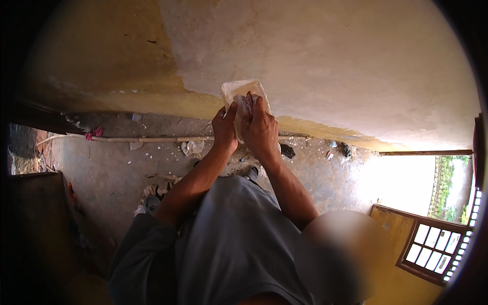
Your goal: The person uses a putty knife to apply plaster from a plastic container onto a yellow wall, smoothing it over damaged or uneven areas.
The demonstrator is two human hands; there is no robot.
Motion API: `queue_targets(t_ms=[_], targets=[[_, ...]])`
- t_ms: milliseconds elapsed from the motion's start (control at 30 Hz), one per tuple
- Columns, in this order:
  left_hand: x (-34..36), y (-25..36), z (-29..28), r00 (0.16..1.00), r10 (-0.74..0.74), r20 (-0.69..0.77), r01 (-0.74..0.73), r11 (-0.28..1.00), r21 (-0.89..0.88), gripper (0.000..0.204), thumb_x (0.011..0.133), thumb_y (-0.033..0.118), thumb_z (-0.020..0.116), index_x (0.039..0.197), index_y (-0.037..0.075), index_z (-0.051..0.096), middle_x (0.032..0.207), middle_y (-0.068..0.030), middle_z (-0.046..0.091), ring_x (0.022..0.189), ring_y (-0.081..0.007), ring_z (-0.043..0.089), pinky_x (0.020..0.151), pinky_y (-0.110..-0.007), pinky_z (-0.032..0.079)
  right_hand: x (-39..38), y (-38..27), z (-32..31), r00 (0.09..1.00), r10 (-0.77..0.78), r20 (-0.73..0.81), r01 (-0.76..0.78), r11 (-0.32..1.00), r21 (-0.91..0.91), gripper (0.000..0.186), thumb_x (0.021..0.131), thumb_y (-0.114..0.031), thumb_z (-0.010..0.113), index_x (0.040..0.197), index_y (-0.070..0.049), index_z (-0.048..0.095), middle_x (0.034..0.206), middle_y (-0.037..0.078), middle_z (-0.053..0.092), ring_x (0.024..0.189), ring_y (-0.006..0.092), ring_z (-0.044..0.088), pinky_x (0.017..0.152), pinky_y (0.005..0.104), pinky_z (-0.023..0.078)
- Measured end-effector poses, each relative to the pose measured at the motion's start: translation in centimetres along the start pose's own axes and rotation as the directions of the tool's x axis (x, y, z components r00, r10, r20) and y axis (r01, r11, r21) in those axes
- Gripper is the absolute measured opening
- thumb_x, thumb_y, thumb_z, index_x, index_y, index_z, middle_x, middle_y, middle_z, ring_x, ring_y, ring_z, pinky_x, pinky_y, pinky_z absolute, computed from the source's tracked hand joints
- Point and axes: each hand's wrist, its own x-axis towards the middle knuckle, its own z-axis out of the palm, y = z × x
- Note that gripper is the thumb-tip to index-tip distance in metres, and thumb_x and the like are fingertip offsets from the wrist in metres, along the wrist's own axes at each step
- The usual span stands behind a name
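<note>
Straight ahead of me, close to the wall, is a shallow whitish tray (231,87) with rounded corners and a pale, smeared inside. My left hand (224,127) grips its left edge, the thumb lying over the rim. Over the tray's right half, my right hand (262,129) is closed on a reddish-brown piece (248,104) streaked with white. Its kind is not clear, since the fingers cover much of it. Part of the tray's near end is hidden behind both hands.
The wall (315,61) ahead has a pale, smooth coat beside older yellow paint (117,56). A long pole (168,139) lies along the wall's foot on the speckled floor (107,162). Plastic scraps (192,148) and a black bag (287,151) lie nearby. A bright doorway (401,175) opens at right.
</note>
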Motion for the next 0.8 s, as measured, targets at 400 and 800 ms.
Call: queue_targets(t_ms=[400,800], targets=[[-0.2,-0.1,-0.9,0.996,0.000,0.093,0.002,1.000,-0.025,0.043,0.090,0.030,0.068,0.117,0.000,0.056,0.104,-0.0087,0.064,0.093,-0.0191,0.064,0.081,-0.035,0.054,2.7,3.9,-3.2,0.993,0.113,0.019,-0.111,0.991,-0.069,0.036,0.080,-0.011,0.057,0.115,-0.003,0.052,0.074,0.025,0.064,0.073,0.0453,0.064,0.062,0.0518,0.050],[-0.4,-0.1,-0.3,0.991,-0.057,0.118,0.060,0.998,-0.018,0.037,0.092,0.028,0.064,0.117,0.002,0.056,0.104,-0.0079,0.064,0.092,-0.0178,0.065,0.080,-0.034,0.054,1.3,0.8,-2.2,0.994,-0.015,0.104,0.010,0.999,0.051,0.042,0.079,-0.013,0.059,0.119,-0.004,0.052,0.076,0.025,0.065,0.074,0.0452,0.064,0.065,0.0521,0.051]])
